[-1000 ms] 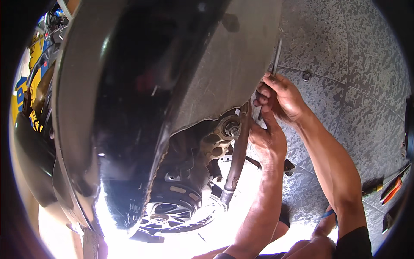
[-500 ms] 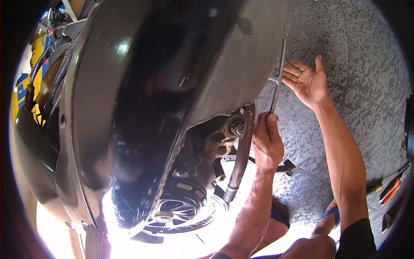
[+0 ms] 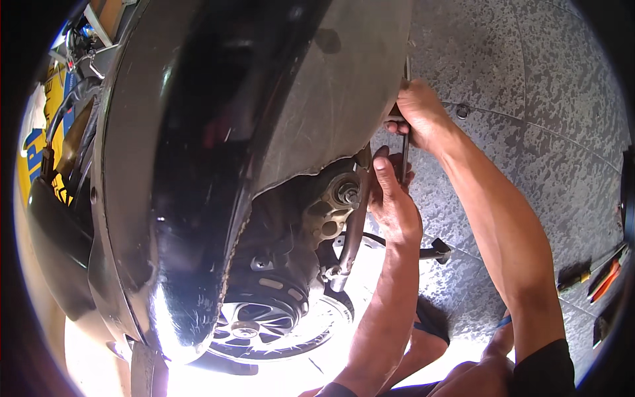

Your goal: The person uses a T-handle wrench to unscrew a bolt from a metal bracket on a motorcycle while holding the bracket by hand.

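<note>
A metal T-handle wrench (image 3: 405,149) stands beside the grey underside of a scooter's body panel (image 3: 344,86). My right hand (image 3: 423,109) is closed round the middle of its crossbar, by the joint. Lower down, my left hand (image 3: 395,198) curls loosely about the bar's near end, thumb raised and fingertips partly behind the bar. The wrench's stem passes out of sight behind the panel, so its working end is hidden. Just left of my left hand is a bolt with a nut (image 3: 348,193) on a metal bracket.
Below the panel sits a spoked wheel (image 3: 246,329) in bright glare. A black stand foot (image 3: 436,251) juts over the speckled floor tiles (image 3: 489,59). On the floor lie a small dark round piece (image 3: 463,110) and, far right, orange-handled pliers (image 3: 605,281).
My right hand was open beside the wrench and has closed round its bar. My left thumb has lifted off the bar's end. The whole view has shifted slightly.
</note>
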Available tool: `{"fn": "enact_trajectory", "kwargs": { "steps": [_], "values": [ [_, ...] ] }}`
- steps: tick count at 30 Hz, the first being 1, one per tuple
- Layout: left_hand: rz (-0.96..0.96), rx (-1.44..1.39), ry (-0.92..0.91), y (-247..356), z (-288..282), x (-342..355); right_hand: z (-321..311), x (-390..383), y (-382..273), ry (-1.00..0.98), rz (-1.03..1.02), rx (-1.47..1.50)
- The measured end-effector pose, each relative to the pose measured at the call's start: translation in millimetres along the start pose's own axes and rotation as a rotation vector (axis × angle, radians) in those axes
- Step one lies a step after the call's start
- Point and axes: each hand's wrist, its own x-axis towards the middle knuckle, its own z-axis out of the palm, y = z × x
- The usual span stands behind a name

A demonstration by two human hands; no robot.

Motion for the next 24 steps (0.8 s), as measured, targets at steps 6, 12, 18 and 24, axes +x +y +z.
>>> {"fn": "enact_trajectory", "kwargs": {
  "steps": [6, 12, 18, 24],
  "values": [
    [-0.001, -0.275, 0.036, 3, 12, -2, -8, 3, 4, 0.026, -0.002, 0.073],
    [0.005, -0.200, 0.004, -2, 3, 2, -8, -5, 5, 0.176, -0.049, 0.046],
    [0.020, -0.273, 0.067, 3, 9, -8, 2, -5, 1, 0.134, -0.058, 0.031],
    [0.023, -0.460, 0.119, 15, 4, -19, -1, -8, -2, 0.125, -0.103, 0.030]
  ]
}}
